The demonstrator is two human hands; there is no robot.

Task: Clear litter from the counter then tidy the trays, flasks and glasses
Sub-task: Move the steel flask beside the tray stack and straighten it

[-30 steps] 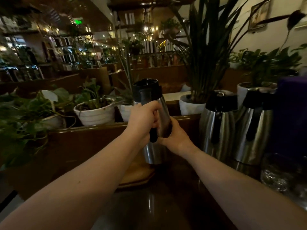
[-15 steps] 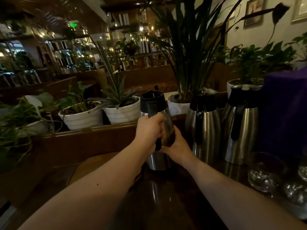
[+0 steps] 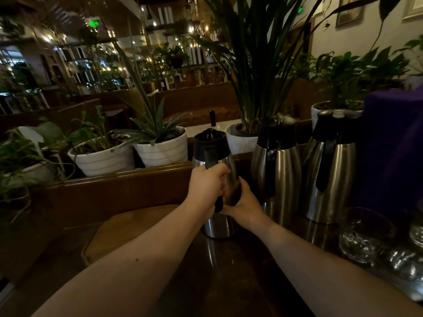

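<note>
A steel flask (image 3: 218,225) with a black lid and black handle stands upright on the dark counter (image 3: 229,277). My left hand (image 3: 206,188) is wrapped around its handle. My right hand (image 3: 243,203) presses against the flask's right side near the middle. Two more steel flasks (image 3: 278,170) (image 3: 332,177) stand just to its right, in a row. A wooden tray (image 3: 128,234) lies on the counter to the left of the held flask. Clear glasses (image 3: 366,236) (image 3: 412,261) sit at the right edge.
A wooden ledge (image 3: 114,181) runs behind the counter. White plant pots (image 3: 103,160) (image 3: 163,149) (image 3: 241,140) stand on it with leafy plants. A purple cloth-covered object (image 3: 393,145) rises at the far right behind the flasks.
The flask has moved right, off the wooden tray, and now rests on the counter close to the other two flasks. Both hands kept their hold.
</note>
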